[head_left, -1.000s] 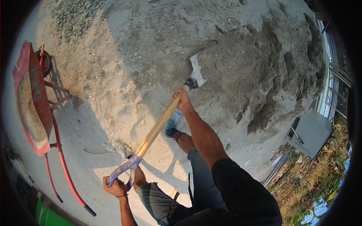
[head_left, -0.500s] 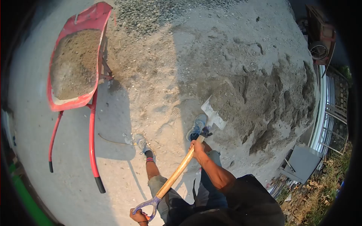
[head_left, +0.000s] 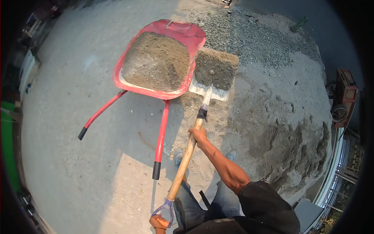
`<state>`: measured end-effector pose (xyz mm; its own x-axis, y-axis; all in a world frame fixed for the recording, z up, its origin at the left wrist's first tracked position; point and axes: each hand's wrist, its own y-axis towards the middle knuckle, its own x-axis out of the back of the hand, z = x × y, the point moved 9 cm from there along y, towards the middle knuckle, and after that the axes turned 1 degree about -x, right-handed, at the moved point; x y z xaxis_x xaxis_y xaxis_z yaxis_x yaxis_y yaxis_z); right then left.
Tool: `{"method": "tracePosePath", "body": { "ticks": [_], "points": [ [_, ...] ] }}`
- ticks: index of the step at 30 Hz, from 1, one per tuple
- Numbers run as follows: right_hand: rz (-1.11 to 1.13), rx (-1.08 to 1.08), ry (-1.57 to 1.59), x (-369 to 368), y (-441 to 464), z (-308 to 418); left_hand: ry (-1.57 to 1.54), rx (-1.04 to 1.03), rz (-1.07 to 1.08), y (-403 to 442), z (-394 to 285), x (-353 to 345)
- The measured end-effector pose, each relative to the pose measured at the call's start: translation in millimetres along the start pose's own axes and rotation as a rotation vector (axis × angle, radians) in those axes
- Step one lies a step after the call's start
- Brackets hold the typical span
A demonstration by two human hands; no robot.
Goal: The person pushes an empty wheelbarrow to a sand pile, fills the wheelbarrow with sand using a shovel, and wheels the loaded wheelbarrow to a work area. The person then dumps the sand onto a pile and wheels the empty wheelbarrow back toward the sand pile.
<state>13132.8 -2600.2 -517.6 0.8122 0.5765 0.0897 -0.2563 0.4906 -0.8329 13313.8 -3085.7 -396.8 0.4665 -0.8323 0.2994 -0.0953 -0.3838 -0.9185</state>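
A shovel (head_left: 187, 156) slants up from the bottom centre, its blade loaded with dark, sandy soil (head_left: 215, 69). My left hand (head_left: 159, 222) is closed round the purple D-shaped handle at its lower end. Higher up, my right hand (head_left: 199, 135) grips the wooden shaft just below the black wrapping. The loaded blade is beside the right rim of a red wheelbarrow (head_left: 179, 93). Inside the wheelbarrow lies a heap of brown sand (head_left: 156, 60).
Grey gravel (head_left: 253, 37) is spread at the top right. A dug-out sand mound (head_left: 296, 144) rises on the right, with a red cart (head_left: 346, 97) beyond it. The wheelbarrow's red handles (head_left: 161, 134) point toward me. My feet stand below the shovel shaft.
The shovel blade has moved from the sand mound to the wheelbarrow's side and now carries soil. The view has turned left, bringing the wheelbarrow nearer the centre. Both hands keep their grip.
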Motion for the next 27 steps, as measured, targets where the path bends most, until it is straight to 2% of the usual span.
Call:
{"method": "tracePosePath", "body": {
  "ticks": [2, 4, 5, 6, 8, 10, 12, 13, 14, 16, 17, 19, 20, 22, 25, 27],
  "points": [
    [0.009, 0.032, -0.291, -29, 33, 33, 0.041, 0.052, 0.027, 3, -3, -19],
    [-0.108, 0.246, -0.535, -47, 78, 67, -0.037, 0.366, 0.369, 27, 20, -60],
    [-0.282, 0.303, -0.615, -51, 69, 98, -0.008, 0.301, 0.265, -36, -5, -98],
    [-0.459, 0.354, -0.692, -54, 48, 127, -0.016, 0.305, 0.273, -38, -11, -101],
    [-0.474, 0.355, -0.663, -61, 30, 155, -0.497, 0.719, 0.659, -70, -10, -135],
    [-0.483, 0.342, -0.638, -58, 31, 145, -0.493, 0.644, 0.616, -79, -21, -136],
    [-0.349, 0.329, -0.483, -42, 44, 128, -0.006, 0.256, 0.424, -58, -38, -120],
    [-0.296, 0.309, -0.421, -30, 50, 112, -0.176, 0.321, 0.54, -11, -19, -94],
    [-0.217, 0.298, -0.262, -18, 49, 95, -0.16, 0.328, 0.545, -12, -16, -88],
    [-0.03, 0.109, 0.019, 2, 19, 70, 0.05, 0.164, 0.413, -17, -28, -65],
    [0.044, 0.024, 0.2, 12, 3, 58, 0.093, 0.182, 0.415, -21, -25, -58],
    [0.181, -0.081, 0.413, 37, -5, 27, 0.263, -0.257, 0.445, -25, -55, -56],
    [0.12, -0.167, 0.462, 56, -9, 10, 0.315, -0.236, 0.476, -22, -50, -55],
    [0.052, -0.217, 0.61, 95, -8, -26, 0.377, -0.481, 0.372, -17, -69, -49],
    [-0.035, -0.304, 0.778, 151, -15, -77, 0.389, -0.42, 0.335, -25, -77, -64],
    [-0.174, -0.368, 0.836, 199, -30, -112, 0.476, -0.452, 0.355, -31, -79, -81]
  ]
}}
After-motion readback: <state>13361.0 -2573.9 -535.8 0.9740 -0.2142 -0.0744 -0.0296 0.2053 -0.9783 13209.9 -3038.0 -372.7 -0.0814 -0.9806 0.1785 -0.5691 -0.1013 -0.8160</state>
